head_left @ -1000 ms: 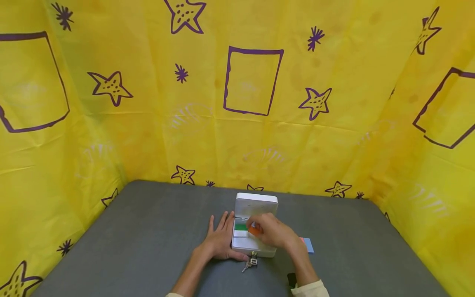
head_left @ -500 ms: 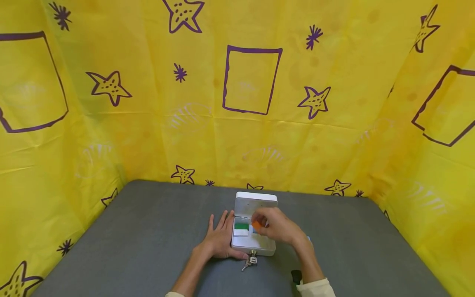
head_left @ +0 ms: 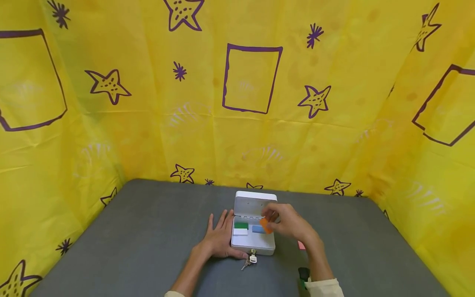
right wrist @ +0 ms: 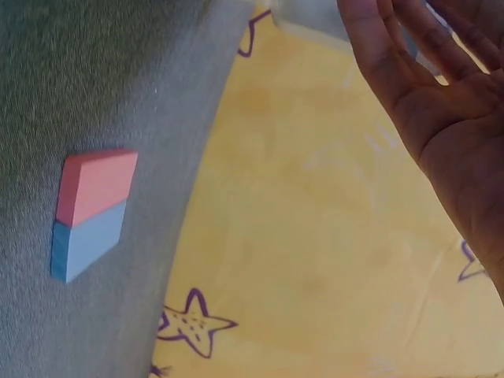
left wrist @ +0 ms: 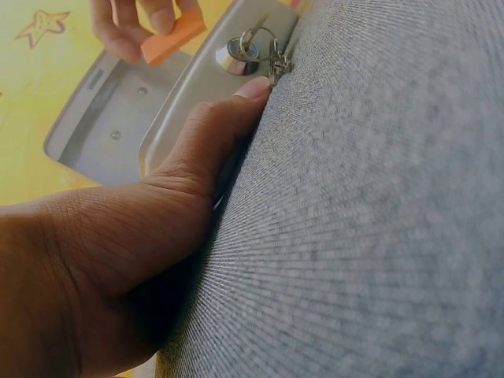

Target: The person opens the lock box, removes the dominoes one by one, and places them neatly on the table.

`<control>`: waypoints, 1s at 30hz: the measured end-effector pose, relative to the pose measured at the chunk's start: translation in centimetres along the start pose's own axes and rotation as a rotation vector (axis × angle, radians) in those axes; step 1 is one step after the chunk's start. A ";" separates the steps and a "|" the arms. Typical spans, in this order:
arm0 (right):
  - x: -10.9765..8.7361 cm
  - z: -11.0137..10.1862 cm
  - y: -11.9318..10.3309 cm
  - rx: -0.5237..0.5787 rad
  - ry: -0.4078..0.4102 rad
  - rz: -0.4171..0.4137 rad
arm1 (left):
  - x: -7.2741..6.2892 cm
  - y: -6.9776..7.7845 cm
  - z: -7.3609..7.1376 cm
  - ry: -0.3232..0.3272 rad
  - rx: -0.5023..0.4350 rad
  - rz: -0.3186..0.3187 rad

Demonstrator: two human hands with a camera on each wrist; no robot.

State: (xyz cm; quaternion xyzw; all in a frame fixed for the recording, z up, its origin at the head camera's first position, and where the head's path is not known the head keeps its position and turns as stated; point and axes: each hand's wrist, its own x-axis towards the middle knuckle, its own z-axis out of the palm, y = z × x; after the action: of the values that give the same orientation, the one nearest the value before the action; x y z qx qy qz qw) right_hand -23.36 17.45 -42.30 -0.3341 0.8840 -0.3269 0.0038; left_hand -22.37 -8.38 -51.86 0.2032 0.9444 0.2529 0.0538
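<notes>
A white metal cash box [head_left: 253, 243] stands with its lid [head_left: 256, 202] raised, and a key ring [head_left: 248, 262] hangs from its front lock. My right hand [head_left: 289, 220] pinches an orange eraser [head_left: 265, 225] over the right part of the box. In the left wrist view the orange eraser [left wrist: 175, 38] shows as a small flat block in the fingers. Inside the box lie a green and white eraser [head_left: 241, 229] at the left and a blue block [head_left: 258, 229] beside the orange one. My left hand [head_left: 219, 242] lies spread along the box's left side, thumb at its front.
To the right of the box a pink and blue eraser [right wrist: 94, 205] lies on the grey table [head_left: 156, 231], partly behind my right forearm in the head view. Yellow curtains [head_left: 252, 136] with purple stars enclose the table at the back and sides.
My right hand has moved right and slightly back with the orange eraser, bringing the blue block in the box into view. The left hand has stayed in place.
</notes>
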 end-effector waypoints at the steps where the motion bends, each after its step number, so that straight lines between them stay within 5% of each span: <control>1: -0.1 -0.2 0.0 0.005 0.006 0.010 | 0.1 -0.1 0.0 0.003 -0.003 0.005; 23: -4.8 -4.7 3.9 -0.064 0.100 0.204 | 1.2 -0.9 0.8 0.011 0.011 -0.015; 30: -6.4 -5.1 5.7 -0.072 0.076 0.375 | 0.9 -0.9 0.8 0.011 -0.007 -0.013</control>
State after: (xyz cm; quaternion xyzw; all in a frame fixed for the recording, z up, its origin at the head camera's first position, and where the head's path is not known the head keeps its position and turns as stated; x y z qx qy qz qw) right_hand -22.86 27.37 -42.93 -0.1506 0.9415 -0.3010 0.0192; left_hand -23.35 -8.35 -53.04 0.1957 0.9451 0.2569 0.0509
